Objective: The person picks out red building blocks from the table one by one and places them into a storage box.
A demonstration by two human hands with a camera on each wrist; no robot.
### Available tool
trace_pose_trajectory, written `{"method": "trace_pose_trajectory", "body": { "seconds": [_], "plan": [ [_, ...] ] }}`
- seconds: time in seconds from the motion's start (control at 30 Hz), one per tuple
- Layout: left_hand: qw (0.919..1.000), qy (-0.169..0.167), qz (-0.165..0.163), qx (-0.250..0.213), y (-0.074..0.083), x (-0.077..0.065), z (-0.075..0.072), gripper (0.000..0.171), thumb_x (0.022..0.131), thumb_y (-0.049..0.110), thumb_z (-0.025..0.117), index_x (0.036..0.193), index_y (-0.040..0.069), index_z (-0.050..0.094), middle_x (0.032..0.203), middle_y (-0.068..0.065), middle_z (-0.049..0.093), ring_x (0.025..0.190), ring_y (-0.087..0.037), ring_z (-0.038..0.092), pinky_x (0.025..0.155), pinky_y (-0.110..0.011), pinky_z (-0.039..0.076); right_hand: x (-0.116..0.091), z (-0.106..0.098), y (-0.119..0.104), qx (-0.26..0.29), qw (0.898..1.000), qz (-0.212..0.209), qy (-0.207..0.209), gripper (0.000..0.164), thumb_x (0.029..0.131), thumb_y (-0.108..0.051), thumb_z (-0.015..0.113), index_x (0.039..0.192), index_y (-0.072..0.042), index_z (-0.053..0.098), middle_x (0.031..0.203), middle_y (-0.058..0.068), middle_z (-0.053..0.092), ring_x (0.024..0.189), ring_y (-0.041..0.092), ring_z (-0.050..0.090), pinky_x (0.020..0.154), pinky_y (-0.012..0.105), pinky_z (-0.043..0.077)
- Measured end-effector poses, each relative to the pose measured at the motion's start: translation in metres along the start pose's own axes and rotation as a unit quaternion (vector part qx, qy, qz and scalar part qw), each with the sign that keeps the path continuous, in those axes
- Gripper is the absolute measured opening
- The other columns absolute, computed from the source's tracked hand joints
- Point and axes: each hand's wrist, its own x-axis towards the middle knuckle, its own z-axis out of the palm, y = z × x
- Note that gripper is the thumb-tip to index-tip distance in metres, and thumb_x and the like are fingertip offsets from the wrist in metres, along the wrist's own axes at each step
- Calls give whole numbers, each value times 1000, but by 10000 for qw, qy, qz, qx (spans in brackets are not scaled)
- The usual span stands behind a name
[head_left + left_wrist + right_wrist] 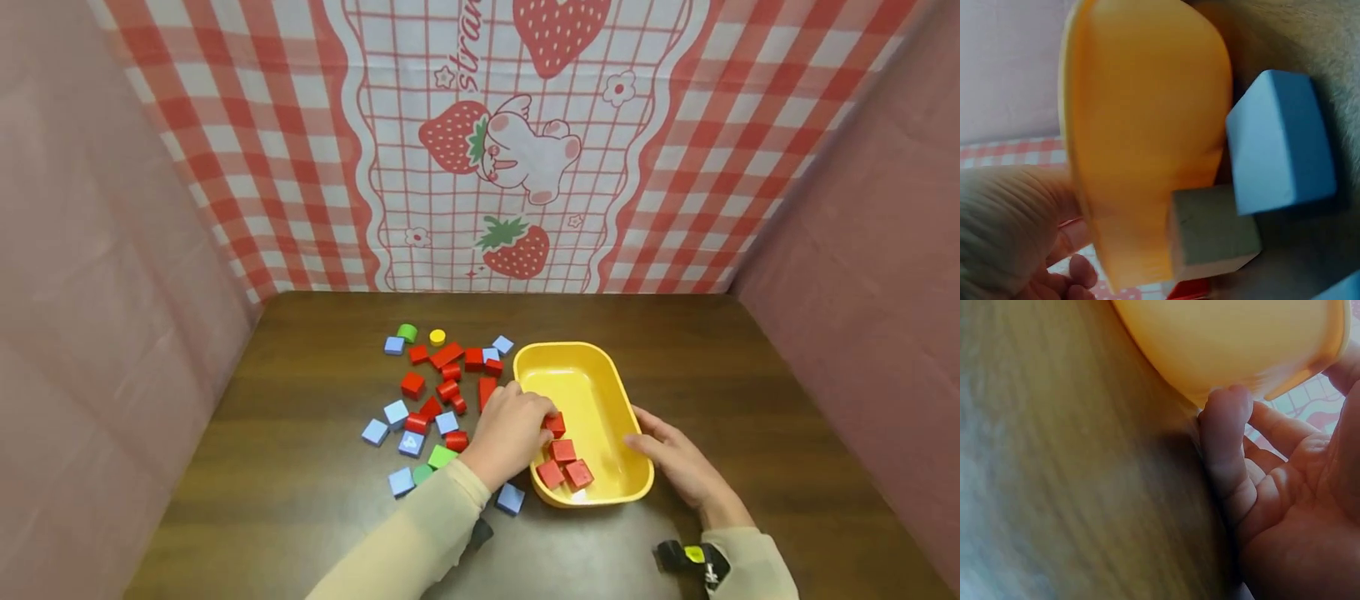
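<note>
I see my left hand pinching a red wooden cube over the near end of the yellow plastic tray on the brown table, while my right hand, fingers relaxed, steadies the tray's right wall.

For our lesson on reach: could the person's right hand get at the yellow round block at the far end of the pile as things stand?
Probably not easily. The right hand rests on the yellow plastic tray's right side, and the yellow round block lies beyond the tray, with the left hand also between.
</note>
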Motion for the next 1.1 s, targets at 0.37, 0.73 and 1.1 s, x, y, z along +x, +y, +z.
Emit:
{"method": "trace_pose_trajectory", "body": {
  "seconds": [0.37,0.73,1.1],
  "plan": [
    [9998,155,124,89,-8,-7,3,21,86,42,75,100,27,79,91,13,71,82,-13,43,73,-30,38,0,2,-2,-111,9999,-42,41,59,100,-19,56,149,5,33,143,25,42,114,20,54,86,15,47],
    [9991,139,-129,382,-96,-69,-23,36,87,36,76,117,16,73,112,0,68,97,-19,53,91,-43,47,-3,3,-3,-29,9999,-85,55,58,100,-18,56,148,6,34,141,27,44,110,24,56,84,19,50],
    [9980,-240,-415,422,-86,-70,-17,23,90,38,71,102,20,78,86,4,69,72,-14,55,60,-32,51,-1,3,-5,22,10000,3,44,58,100,-17,56,148,5,34,142,26,43,114,26,54,85,18,49]
  ]
}}
